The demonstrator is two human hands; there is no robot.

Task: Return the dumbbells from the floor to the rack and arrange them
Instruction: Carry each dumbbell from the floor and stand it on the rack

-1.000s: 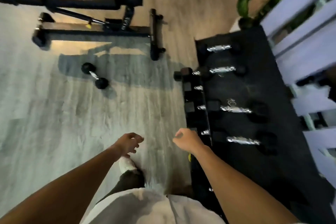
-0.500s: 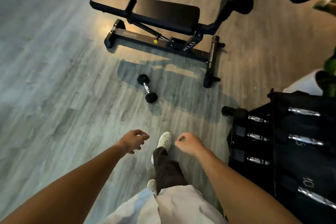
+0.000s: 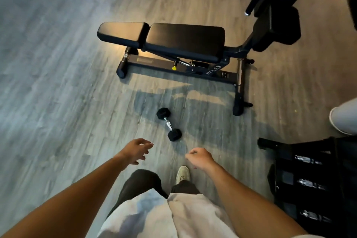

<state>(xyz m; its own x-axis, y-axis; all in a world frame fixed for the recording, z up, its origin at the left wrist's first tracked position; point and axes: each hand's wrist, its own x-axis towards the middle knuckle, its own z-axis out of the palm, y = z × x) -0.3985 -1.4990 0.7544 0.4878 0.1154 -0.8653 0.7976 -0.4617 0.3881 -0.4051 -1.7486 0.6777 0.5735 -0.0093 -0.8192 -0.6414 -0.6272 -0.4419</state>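
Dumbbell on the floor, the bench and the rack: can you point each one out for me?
dumbbell [image 3: 168, 124]: head view, on its chrome handle between the two black heads.
bench [image 3: 185, 39]: head view, on the longer black pad.
rack [image 3: 286, 149]: head view, on its black frame at the upper left corner.

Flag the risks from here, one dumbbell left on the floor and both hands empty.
1. The dumbbell lies straight ahead of the leading shoe; a careless step could clip it.
2. The bench foot sits just beyond it; bending down might bring the head or shins near the frame.
3. The rack at the right looks well filled; finding a slot one-handed may be awkward. Left hand and right hand hold nothing.
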